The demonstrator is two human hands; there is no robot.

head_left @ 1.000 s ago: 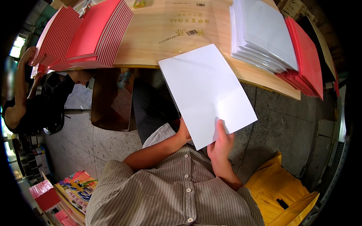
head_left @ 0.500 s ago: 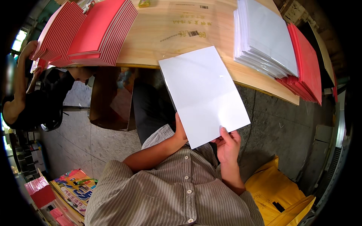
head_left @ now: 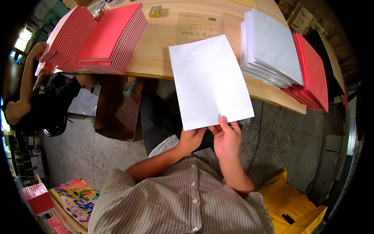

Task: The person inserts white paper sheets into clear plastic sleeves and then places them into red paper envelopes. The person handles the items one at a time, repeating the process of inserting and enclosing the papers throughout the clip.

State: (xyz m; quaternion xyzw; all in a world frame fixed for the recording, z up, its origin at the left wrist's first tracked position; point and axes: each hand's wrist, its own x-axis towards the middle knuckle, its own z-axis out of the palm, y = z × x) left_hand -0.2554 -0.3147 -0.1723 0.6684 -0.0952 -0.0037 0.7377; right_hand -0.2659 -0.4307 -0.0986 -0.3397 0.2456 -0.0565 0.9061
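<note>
A white paper packet (head_left: 212, 84), seemingly in a clear plastic sleeve, tilts in front of me with its far end over the table edge. My right hand (head_left: 227, 140) pinches its near edge, thumb on top and fingers underneath. Close beside it, my left hand (head_left: 191, 141) grips the same edge near the left corner, its fingers partly hidden beneath. A bit of clear film shows past the packet's right corner. On the table beyond lies a flat clear plastic bag (head_left: 198, 24) with gold print, partly covered by the packet.
Red-covered stacks (head_left: 111, 37) stand at the table's left, a small yellow box (head_left: 155, 11) near them. White sleeved packets (head_left: 272, 46) and red ones (head_left: 313, 74) lie at the right. Below are a cardboard box (head_left: 117, 113) and a yellow sack (head_left: 290, 199). Another person's arm (head_left: 25, 84) is at far left.
The packet has turned more upright and shifted slightly up in view. My left hand has come from its left side to the near edge, close to my right hand, which has moved left.
</note>
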